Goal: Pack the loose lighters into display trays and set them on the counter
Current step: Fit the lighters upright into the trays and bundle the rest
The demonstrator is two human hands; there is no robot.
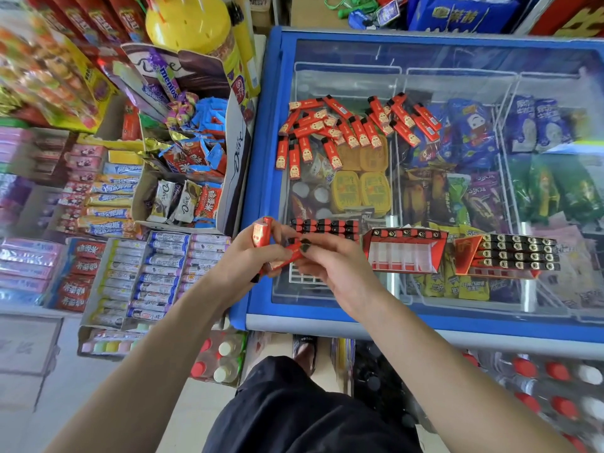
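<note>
Several loose red lighters [353, 130] lie scattered on the glass lid of a blue chest freezer [258, 197]. Along the near edge stand three red display trays: one partly filled [327, 227] just behind my hands, one nearly bare with a single back row [405, 250], and one full [513, 256]. My left hand [251, 256] grips a few red lighters [263, 235], one standing upright above the fist. My right hand [330, 263] pinches the end of a lighter [289, 256] that both hands share, over the freezer's near left corner.
A cardboard box of chocolates and candy [192, 178] sits to the left of the freezer, with racks of gum and mints [153, 273] below it. Bottled drinks [219, 358] stand on the floor. Ice creams fill the freezer under the glass.
</note>
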